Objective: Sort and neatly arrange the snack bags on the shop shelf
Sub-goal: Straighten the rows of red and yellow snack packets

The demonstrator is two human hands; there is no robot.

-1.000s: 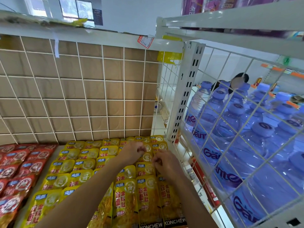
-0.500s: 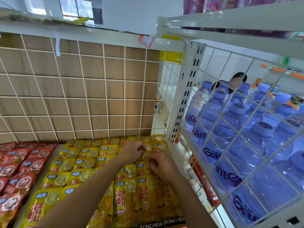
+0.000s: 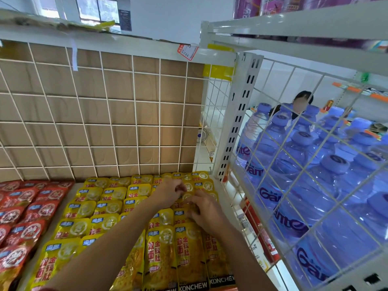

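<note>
Yellow snack bags lie in overlapping rows on the white shelf, with red snack bags in rows at the left. Both my arms reach over the yellow rows toward the back right. My left hand has its fingers curled down on a yellow bag near the back. My right hand lies just in front and to the right, fingers curled on the top edge of a yellow bag in the right column. The fingertips of both hands nearly meet.
A wire grid over a brown panel closes the back. A white slotted upright and wire side panel stand on the right, with blue water bottles behind. A person stands beyond them. Another shelf hangs overhead.
My right hand has slid leftward and back, closing in on my left hand. The left hand has stayed nearly in place on the back bags.
</note>
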